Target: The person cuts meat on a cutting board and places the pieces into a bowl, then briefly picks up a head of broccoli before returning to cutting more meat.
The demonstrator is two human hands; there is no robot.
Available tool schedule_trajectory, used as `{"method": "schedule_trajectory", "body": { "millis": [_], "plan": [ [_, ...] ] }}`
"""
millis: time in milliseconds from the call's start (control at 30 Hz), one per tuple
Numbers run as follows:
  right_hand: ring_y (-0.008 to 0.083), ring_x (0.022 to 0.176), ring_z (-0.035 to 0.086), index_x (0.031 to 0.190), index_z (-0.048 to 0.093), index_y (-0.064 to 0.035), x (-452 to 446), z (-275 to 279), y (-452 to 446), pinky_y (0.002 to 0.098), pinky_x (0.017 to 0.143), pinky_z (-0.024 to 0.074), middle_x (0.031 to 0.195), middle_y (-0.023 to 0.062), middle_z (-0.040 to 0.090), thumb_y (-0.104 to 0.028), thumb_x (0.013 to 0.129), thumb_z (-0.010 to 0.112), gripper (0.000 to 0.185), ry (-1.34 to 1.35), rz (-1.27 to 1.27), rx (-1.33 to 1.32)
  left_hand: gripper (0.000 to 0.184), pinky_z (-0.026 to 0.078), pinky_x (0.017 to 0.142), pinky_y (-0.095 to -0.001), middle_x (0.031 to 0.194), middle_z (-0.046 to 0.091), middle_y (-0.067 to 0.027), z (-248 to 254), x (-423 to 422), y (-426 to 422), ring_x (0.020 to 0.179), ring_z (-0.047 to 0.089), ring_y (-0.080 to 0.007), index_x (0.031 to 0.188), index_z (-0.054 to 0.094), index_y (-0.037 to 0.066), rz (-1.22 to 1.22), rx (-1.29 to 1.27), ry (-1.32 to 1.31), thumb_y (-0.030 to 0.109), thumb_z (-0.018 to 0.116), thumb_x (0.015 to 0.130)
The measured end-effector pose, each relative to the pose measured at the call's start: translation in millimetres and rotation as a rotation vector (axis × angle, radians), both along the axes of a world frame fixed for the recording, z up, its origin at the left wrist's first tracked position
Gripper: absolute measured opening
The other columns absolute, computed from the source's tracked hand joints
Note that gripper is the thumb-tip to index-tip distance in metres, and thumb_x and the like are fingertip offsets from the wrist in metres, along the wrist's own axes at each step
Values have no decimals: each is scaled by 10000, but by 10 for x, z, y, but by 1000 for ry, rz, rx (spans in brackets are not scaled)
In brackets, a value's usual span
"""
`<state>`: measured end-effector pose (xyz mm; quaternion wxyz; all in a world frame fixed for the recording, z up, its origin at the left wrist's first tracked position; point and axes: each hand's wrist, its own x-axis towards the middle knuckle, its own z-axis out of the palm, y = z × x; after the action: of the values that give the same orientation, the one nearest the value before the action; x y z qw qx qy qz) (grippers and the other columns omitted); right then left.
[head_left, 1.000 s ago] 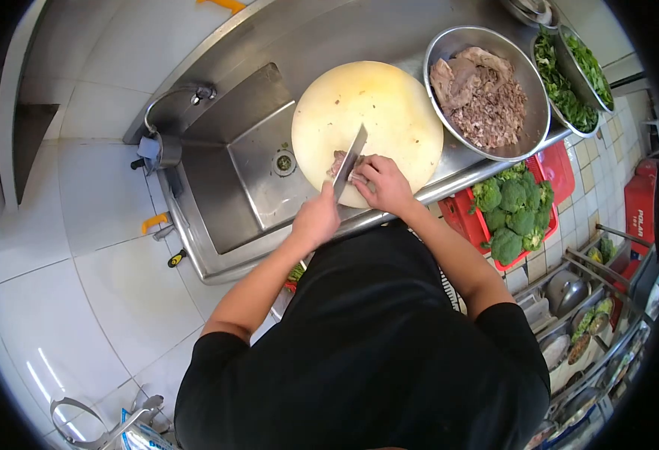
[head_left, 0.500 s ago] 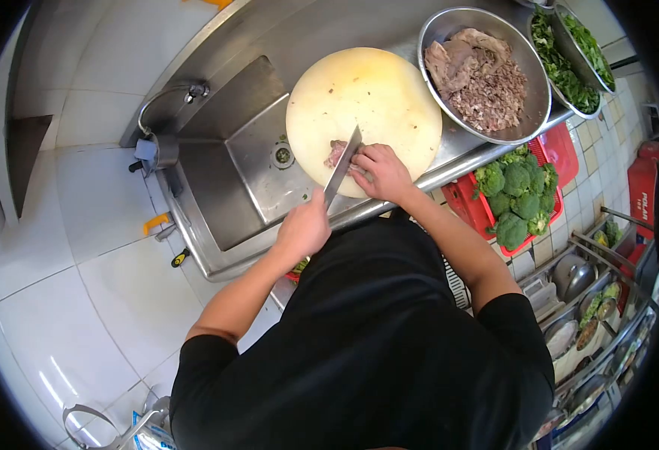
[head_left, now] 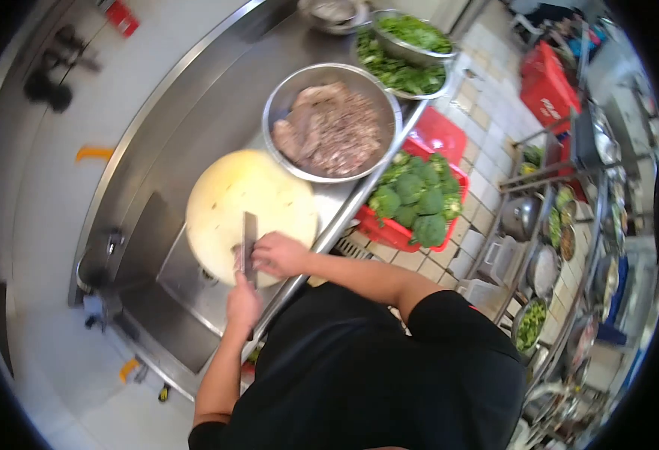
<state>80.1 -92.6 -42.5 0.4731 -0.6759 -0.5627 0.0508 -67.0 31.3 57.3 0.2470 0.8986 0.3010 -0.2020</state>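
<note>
My left hand (head_left: pixel 244 306) is closed round the handle of a cleaver (head_left: pixel 250 238), whose blade stands over the round, cream-coloured cutting board (head_left: pixel 232 187). Just right of the blade, my right hand (head_left: pixel 281 255) has its fingers curled down on a piece of meat, mostly hidden beneath them. A bit of the meat (head_left: pixel 236 256) shows left of the blade. Small dark scraps dot the board. Beyond the board, a steel bowl (head_left: pixel 271 154) holds chopped meat (head_left: pixel 348 139) and larger cooked-looking pieces.
The board rests over a steel sink (head_left: pixel 183 289). At the far end are bowls of leafy greens (head_left: pixel 412 36). A red basket (head_left: pixel 389 236) of broccoli (head_left: pixel 412 187) sits to the right, below the counter edge. Racks with a lidded pot (head_left: pixel 521 217) and containers line the right side.
The view has turned and shifted, so the board and bowl now appear further left. My left hand still grips the cleaver, and my right hand still holds the meat beside the blade.
</note>
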Motion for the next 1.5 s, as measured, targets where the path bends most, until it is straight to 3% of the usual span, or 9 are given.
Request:
{"method": "schedule_trajectory", "body": {
  "millis": [367,700,867,1033,1133,1167,1267,1367,1500],
  "plan": [
    [302,989,573,957,617,-101,-89,50,-69,411,897,464,998,92,595,-255,855,708,206,-102,-84,-12,327,456,778,-644,921,663,-361,269,-14,42,888,626,-569,1279,457,-6,-86,121,-144,165,525,1008],
    [321,1015,581,980,612,-90,-103,-7,-87,427,912,464,1005,107,590,-236,828,721,237,-87,-101,8,284,453,799,-639,930,657,-370,793,-633,-65,893,622,-571,1227,473,-21,-115,96,30,114,536,985],
    [332,1027,581,983,613,-86,-94,-44,-77,435,933,464,1012,112,589,-237,820,724,248,-54,-63,-64,330,470,810,-624,943,664,-366,259,-319,-22,899,639,-556,1265,460,-51,-114,112,-86,120,528,991],
    [343,1003,586,963,609,-82,-100,-39,-76,444,925,470,1000,120,592,-224,807,716,236,-67,-78,-36,361,471,847,-631,975,673,-359,100,89,-16,946,638,-561,1298,445,-43,-70,63,-60,130,522,991],
    [346,971,601,947,632,-84,-80,-82,-95,455,906,485,961,120,614,-211,800,713,211,-45,-82,-43,326,471,866,-633,993,673,-362,105,-632,92,981,636,-565,1255,452,-24,-94,-21,61,145,534,988],
    [347,960,606,942,642,-84,-78,-134,-38,458,900,490,946,118,623,-207,799,712,201,-21,-63,-32,275,469,873,-638,993,671,-365,353,-687,-54,988,635,-568,1203,456,5,-18,39,168,144,545,983],
    [342,935,631,933,700,-98,-67,-218,5,452,861,505,901,105,666,-152,797,697,147,30,-47,63,255,493,794,-632,937,674,-338,-45,-791,67,920,655,-540,1198,464,48,-42,-33,66,144,541,975],
    [337,940,625,921,693,-102,-27,-113,-42,439,872,502,922,100,687,-95,778,670,146,71,-75,-42,380,507,784,-627,941,674,-350,-17,-138,140,885,665,-525,1312,447,54,-67,-22,19,162,519,955],
    [263,982,589,950,671,-117,-49,37,-57,377,862,480,987,33,643,-109,805,687,146,-107,-165,-54,355,513,797,-618,866,672,-352,-38,234,302,869,677,-515,1315,457,44,-71,-16,-67,185,515,994]
  ]
}}
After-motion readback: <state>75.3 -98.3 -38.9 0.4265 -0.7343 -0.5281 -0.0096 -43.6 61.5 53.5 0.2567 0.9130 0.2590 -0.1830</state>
